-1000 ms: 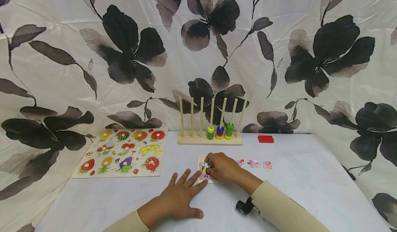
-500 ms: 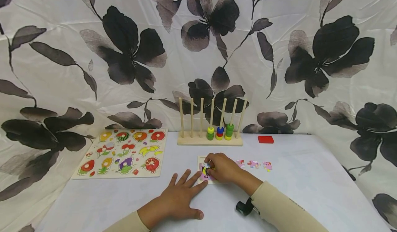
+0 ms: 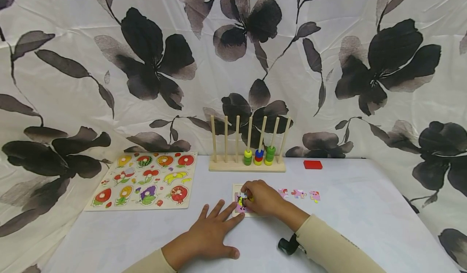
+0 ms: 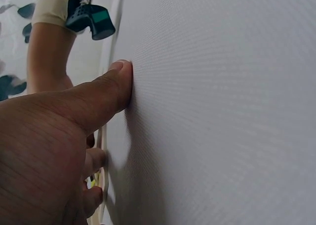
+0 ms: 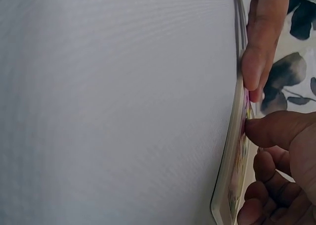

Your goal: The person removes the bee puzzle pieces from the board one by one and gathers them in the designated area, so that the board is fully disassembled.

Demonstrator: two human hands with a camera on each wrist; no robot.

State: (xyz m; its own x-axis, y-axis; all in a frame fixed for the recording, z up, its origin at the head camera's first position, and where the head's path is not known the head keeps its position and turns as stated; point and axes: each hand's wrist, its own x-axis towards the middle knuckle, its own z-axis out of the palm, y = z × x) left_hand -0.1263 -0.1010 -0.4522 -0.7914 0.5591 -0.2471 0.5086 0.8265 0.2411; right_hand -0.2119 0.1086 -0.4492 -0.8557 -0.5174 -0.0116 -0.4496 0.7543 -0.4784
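A small framed jigsaw board (image 3: 236, 187), with a pink and yellow picture in it, lies flat on the white table. My left hand (image 3: 214, 231) rests palm down with spread fingers, its index finger and thumb-side fingertips at the board's left edge. Over the picture my right hand (image 3: 265, 198) bends its thumb and index finger together at a jigsaw piece, mostly hidden beneath the fingers. In the right wrist view, the thumb (image 5: 269, 130) comes down right at the picture's surface, inside the raised border. To the right lie loose pink jigsaw pieces (image 3: 298, 193).
A wooden peg stand (image 3: 226, 165) with coloured rings is behind the board. On the left lies a fruit puzzle board (image 3: 168, 194). A red block (image 3: 312, 165) sits at the back right. A black wrist camera mount (image 3: 288, 244) hangs under the right forearm.
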